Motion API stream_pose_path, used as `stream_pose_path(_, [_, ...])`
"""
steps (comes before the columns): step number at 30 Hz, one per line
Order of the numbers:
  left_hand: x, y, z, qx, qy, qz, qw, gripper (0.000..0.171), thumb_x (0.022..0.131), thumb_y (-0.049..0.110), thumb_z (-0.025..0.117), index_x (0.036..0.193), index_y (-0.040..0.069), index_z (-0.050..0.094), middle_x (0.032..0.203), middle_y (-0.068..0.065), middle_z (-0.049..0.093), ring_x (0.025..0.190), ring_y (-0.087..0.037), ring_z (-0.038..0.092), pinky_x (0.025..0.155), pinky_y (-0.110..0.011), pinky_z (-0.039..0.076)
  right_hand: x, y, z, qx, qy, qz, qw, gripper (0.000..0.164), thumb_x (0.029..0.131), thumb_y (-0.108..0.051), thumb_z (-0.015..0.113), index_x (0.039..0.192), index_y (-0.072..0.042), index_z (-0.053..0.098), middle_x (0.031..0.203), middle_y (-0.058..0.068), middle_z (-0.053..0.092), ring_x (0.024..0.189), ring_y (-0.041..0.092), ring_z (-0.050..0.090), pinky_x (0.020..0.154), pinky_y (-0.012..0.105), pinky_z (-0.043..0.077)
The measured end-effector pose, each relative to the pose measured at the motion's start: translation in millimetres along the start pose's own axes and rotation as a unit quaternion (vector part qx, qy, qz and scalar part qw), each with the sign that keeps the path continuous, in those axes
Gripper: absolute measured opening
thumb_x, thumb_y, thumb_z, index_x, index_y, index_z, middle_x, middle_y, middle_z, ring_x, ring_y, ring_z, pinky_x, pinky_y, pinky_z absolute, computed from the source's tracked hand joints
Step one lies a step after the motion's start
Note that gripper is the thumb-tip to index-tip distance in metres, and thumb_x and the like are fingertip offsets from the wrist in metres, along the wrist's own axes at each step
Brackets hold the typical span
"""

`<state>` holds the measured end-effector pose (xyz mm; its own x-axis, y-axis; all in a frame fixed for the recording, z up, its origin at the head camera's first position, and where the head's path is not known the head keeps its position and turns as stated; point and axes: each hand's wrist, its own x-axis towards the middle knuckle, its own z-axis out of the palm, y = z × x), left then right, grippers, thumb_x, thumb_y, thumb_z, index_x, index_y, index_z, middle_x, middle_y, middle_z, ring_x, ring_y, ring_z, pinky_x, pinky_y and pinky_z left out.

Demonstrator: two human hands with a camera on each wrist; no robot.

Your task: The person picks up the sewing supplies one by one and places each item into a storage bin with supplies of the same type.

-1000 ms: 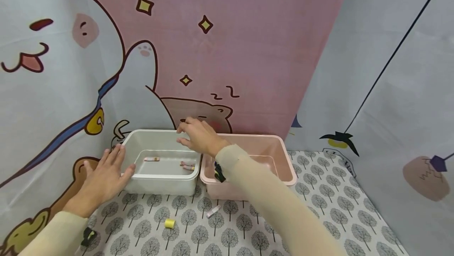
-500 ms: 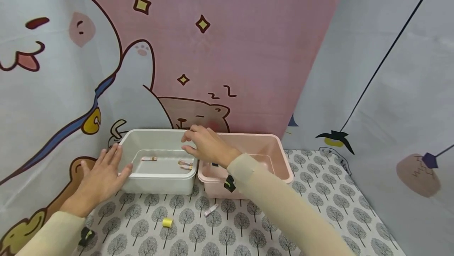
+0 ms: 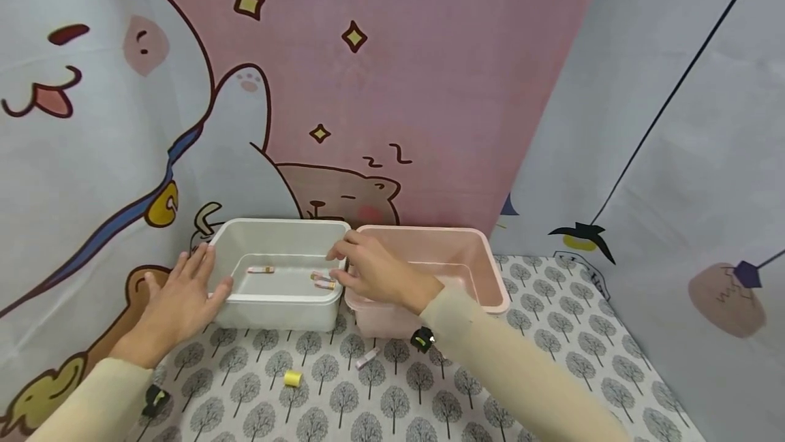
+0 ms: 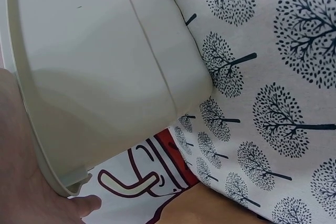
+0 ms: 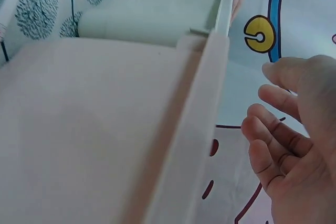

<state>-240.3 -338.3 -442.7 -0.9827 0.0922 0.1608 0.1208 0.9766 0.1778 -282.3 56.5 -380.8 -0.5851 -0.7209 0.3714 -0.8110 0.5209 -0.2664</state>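
My left hand (image 3: 184,299) lies with outstretched fingers at the left front corner of a white plastic bin (image 3: 276,314); the left wrist view shows it along the bin's rim (image 4: 31,124). Over the line where this bin meets a pink bin (image 3: 392,323), my right hand (image 3: 374,268) hovers, fingers loosely bent and holding nothing, as the right wrist view confirms. A small pale stick with an orange-brown mark (image 3: 260,270) lies on the white bin's floor at left, and similar sticks (image 3: 323,281) lie together at right. The pink bin's far floor shows bare; its near part is hidden.
In front of the bins, on the tree-print cloth (image 3: 343,398), lie a yellow cylinder (image 3: 293,379) and a small whitish stick (image 3: 366,359). A cartoon-print curtain (image 3: 429,88) hangs right behind both bins, with a grey-white one (image 3: 681,176) at right.
My right hand has drawn back to the right and slightly down, from over the white bin toward the pink one. The left hand stays at the bin's corner.
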Motion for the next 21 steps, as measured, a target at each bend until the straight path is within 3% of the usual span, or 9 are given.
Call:
stream_pose_path(6, [0.8,0.2,-0.5,-0.002,-0.002,-0.001,1.0000,0.094,0.121,0.062,0.036,0.182,-0.008,0.018,0.191,-0.035,0.013,0.172,-0.072,0.016,0.119,-0.107,-0.003,-18.8,-4.3,4.8,0.017,0.012,-0.027,0.999,0.033,0.109,-0.024,0.082,0.136,-0.005,0.078,0.124,0.012,0.077,0.098,0.019,0.078,0.089,0.024,0.064])
stream_pose_path(12, [1.9,-1.6,0.2,-0.002,-0.002,0.000,1.0000,0.094,0.121,0.062,0.035,0.182,-0.008,0.017,0.192,-0.035,0.013,0.172,-0.072,0.016,0.120,-0.107,-0.004,-39.3,-10.0,8.6,0.032,0.004,-0.008,0.999,0.038,0.110,-0.030,0.081,0.142,-0.010,0.076,0.132,0.008,0.075,0.110,0.017,0.078,0.097,0.028,0.067])
stream_pose_path(21, [2.0,-2.3,1.6,-0.002,-0.003,0.002,1.0000,0.094,0.122,0.062,0.034,0.182,-0.007,0.016,0.192,-0.035,0.012,0.171,-0.073,0.017,0.119,-0.107,-0.003,-66.7,-13.0,21.5,0.034,0.063,-0.075,0.995,0.033,0.105,-0.027,0.085,0.132,-0.009,0.078,0.111,0.004,0.073,0.088,0.009,0.068,0.079,0.009,0.055])
